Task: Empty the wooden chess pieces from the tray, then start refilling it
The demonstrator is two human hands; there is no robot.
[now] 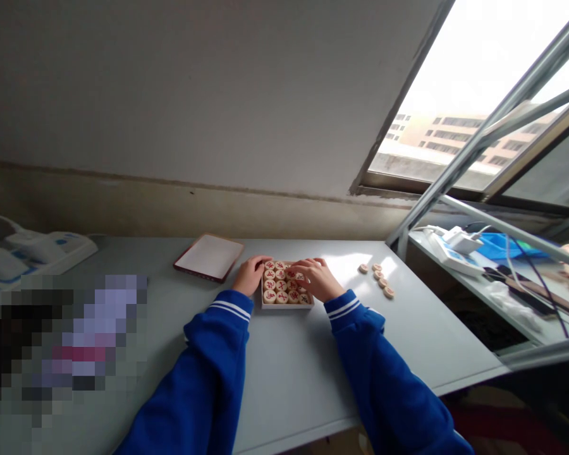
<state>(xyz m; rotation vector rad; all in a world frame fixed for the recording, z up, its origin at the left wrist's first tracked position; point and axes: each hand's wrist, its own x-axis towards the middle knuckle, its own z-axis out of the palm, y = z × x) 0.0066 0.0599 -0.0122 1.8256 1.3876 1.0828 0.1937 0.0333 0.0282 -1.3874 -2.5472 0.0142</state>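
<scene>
A shallow box (pixel 287 306) with pale walls lies on the table, holding rows of round wooden xiangqi pieces (pixel 281 297) with red characters. My left hand (pixel 251 274) is at the box's left side, fingers curled over its rim. Over the right half of the box, my right hand (pixel 317 278) reaches in from the side, its fingertips bent down around a piece and hiding some of the others. Several loose xiangqi pieces (pixel 380 282) lie on the table to the right, apart from my right hand.
A dark red lid (pixel 208 256) with a whitish inside rests left of the box. White power strips stand at the far left (pixel 57 249) and on the right-hand table (pixel 448 249). Metal bars (pixel 455 167) slant up at the right. A pixelated patch covers part of the left side.
</scene>
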